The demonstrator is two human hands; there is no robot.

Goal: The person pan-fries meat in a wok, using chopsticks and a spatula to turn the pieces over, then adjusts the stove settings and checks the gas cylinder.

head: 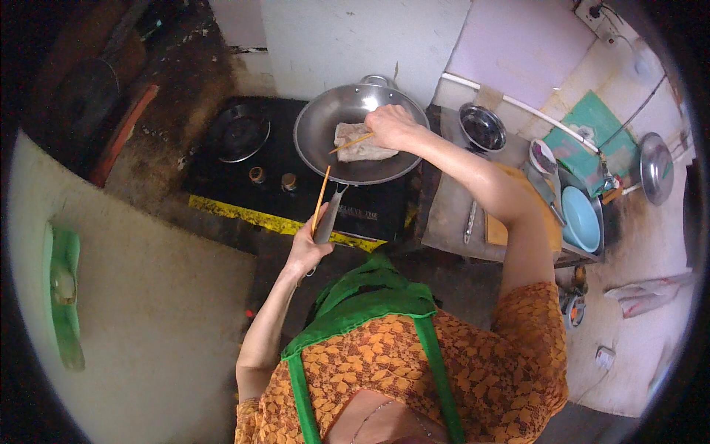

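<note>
A stainless steel wok [319,136] sits on the right side of a black-topped stove [227,180]. My left hand [308,250] grips the wok's long handle [333,216], with a wooden chopstick [321,191] held upright beside it. Inside the wok lies a pale, flat, roughly rectangular piece [363,154]; whether it is cloth or a slab of meat, I cannot tell. My right hand [392,126] is closed around another wooden chopstick [350,143], over the piece. The fingers hide part of it, and the chopstick's tip extends past its left side.
The stove's left burner [241,133] is bare. To the right are a metal bowl [482,126], a wooden cutting board [495,228], a cleaver [546,194] and a light-blue basin [581,219] in a sink. A metal lid [657,169] hangs on the wall.
</note>
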